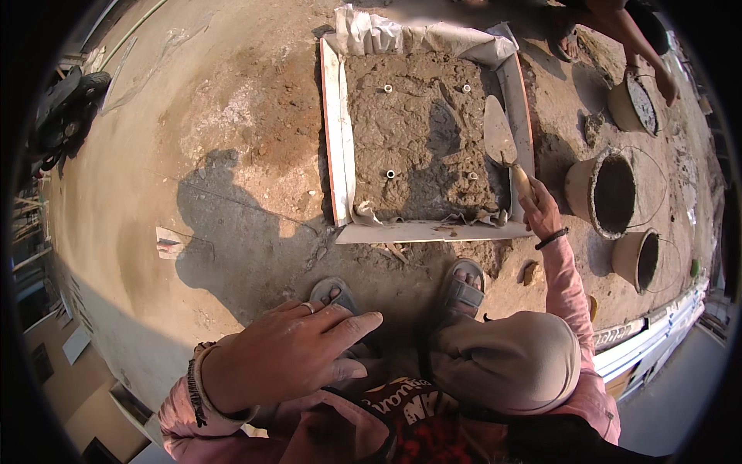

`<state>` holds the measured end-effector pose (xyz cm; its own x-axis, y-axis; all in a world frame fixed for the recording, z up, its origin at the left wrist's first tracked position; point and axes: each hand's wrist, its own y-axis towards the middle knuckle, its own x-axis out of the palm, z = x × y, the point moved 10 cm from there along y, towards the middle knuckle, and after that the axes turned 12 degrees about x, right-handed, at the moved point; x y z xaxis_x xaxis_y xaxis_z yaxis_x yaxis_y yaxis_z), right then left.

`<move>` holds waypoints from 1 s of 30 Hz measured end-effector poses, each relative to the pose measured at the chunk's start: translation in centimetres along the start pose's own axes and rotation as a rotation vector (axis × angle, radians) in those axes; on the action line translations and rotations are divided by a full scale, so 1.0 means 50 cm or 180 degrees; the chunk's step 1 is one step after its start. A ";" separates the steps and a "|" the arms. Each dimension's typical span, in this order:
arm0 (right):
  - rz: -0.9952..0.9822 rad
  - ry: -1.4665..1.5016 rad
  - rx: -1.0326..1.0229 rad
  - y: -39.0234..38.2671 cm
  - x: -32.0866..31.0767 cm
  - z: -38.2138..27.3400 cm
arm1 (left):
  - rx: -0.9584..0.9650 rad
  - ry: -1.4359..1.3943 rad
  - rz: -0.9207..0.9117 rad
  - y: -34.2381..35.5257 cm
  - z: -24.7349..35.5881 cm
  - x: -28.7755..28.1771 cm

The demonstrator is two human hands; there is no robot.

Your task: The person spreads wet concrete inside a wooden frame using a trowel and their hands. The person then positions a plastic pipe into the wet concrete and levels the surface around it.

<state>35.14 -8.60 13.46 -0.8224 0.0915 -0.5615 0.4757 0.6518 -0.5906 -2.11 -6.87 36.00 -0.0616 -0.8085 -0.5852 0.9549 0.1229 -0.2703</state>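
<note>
I am resting my left hand [290,352] flat, fingers spread, on my knee to steady the crouch, while my right hand [543,215] is closing around the trowel [501,139], its blade lying on wet mortar [417,131] in the lined mould [337,131], probably smoothing; buckets [610,192] are standing beyond.

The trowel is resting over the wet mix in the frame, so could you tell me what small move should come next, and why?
Probably draw the trowel, held in the right hand, flat across the wet mix: its surface looks rough and ridged inside the white frame. The left hand rests on the knee.
</note>
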 end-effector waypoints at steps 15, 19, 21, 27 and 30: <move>0.0615 -0.1555 -0.1628 -0.099 0.026 -0.102 | -0.0574 0.0326 -0.0218 0.290 -0.477 0.087; 0.0883 -0.1343 -0.1558 -0.123 -0.023 -0.055 | -0.0949 0.0416 -0.0184 0.384 -0.587 0.182; 0.0937 -0.1202 -0.1283 -0.136 -0.048 -0.019 | -0.1006 0.0458 -0.0228 0.403 -0.597 0.213; 0.0555 -0.1015 -0.0982 -0.206 -0.024 -0.037 | -0.0948 0.0392 -0.0234 0.398 -0.610 0.250; 0.0513 -0.1013 -0.1669 -0.231 0.006 -0.078 | -0.0911 0.0463 -0.0076 0.391 -0.616 0.242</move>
<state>28.17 -13.15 22.36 -0.5819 0.0435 -0.8121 0.3034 0.9381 -0.1671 6.90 3.47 0.10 -0.1436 -0.7248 -0.6738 0.8335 0.2786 -0.4772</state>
